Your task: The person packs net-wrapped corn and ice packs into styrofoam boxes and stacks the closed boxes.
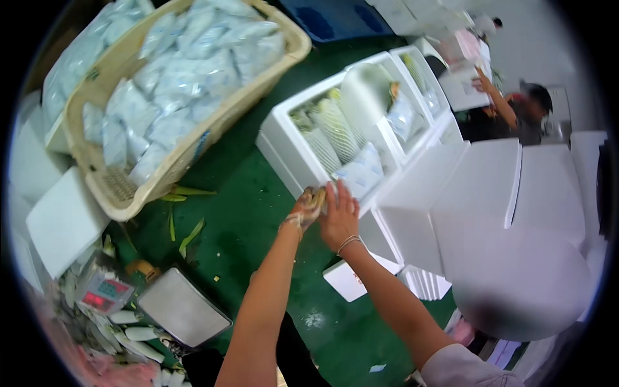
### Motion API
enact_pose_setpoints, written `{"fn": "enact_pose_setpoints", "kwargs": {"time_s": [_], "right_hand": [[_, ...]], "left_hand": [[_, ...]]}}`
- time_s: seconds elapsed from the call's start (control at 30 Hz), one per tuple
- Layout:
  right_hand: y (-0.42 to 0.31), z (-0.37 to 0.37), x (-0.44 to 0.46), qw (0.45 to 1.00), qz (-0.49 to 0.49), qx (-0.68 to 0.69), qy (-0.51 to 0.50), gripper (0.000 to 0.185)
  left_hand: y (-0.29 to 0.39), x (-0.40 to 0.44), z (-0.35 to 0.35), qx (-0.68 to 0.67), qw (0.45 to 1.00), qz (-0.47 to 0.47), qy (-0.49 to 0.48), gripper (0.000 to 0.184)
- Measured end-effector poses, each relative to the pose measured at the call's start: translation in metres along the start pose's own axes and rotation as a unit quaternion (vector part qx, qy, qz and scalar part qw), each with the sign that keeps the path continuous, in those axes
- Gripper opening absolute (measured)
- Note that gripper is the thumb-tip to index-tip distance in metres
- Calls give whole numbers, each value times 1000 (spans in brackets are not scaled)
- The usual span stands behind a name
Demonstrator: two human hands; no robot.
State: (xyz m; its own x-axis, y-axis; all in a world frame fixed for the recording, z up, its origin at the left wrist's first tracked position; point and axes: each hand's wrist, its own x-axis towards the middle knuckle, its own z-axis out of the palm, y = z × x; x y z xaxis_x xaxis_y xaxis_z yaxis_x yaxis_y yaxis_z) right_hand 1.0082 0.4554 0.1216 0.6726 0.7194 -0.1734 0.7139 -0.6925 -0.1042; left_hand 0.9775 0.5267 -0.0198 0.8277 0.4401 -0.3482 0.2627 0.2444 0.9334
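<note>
My left hand [307,208] is at the near corner of a white foam box [288,149], its fingers curled round something tan that I cannot make out. Beside it, my right hand [340,219] has its fingers stretched out at the box's near rim, close to an ice pack [361,171]. Inside the box lie several long pieces of green produce in white foam netting [335,129]. A second ice pack [402,116] lies in the adjoining foam box. A pale blurred smear covers part of the boxes.
A large beige plastic crate [173,182] full of ice packs stands at upper left. White foam boxes [477,187] are stacked on the right. A scale [184,306] and leaf scraps [192,235] are on the green floor. Another person [516,116] works at upper right.
</note>
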Motion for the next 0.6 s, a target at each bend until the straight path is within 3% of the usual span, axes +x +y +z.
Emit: {"fn": "enact_pose_setpoints", "kwargs": {"time_s": [0.03,0.07,0.13,0.2,0.27,0.37,0.47,0.5,0.53,0.6], "right_hand": [[0,4,2,1000,-2,-29,-3,72],[-3,0,5,1000,-16,-20,-7,75],[-22,-8,13,999,-22,-36,8,76],[-89,-24,-16,998,2,-47,32,77],[-192,-48,-36,977,-169,117,-48,74],[-391,-73,-43,862,-415,283,-60,72],[-550,-71,-35,855,-466,225,18,80],[-596,-58,-42,858,-482,176,31,83],[-631,-38,-49,858,-498,122,44,85],[-672,21,-55,866,-474,-11,160,82]], "left_hand": [[-15,-21,-16,-228,973,32,-32,39],[-28,-44,-31,-445,891,46,-77,38],[-47,-123,-81,-457,889,-9,-14,38],[-84,-224,-119,-278,950,-44,134,28],[-118,-339,-139,-187,951,-111,217,18],[-148,-483,-150,-221,915,-220,256,13],[-166,-609,-139,-329,844,-366,213,21],[-203,-637,-121,-555,665,-367,338,23],[-220,-658,-115,-703,422,-313,479,26],[-241,-689,-112,-745,401,-248,472,27]]}}
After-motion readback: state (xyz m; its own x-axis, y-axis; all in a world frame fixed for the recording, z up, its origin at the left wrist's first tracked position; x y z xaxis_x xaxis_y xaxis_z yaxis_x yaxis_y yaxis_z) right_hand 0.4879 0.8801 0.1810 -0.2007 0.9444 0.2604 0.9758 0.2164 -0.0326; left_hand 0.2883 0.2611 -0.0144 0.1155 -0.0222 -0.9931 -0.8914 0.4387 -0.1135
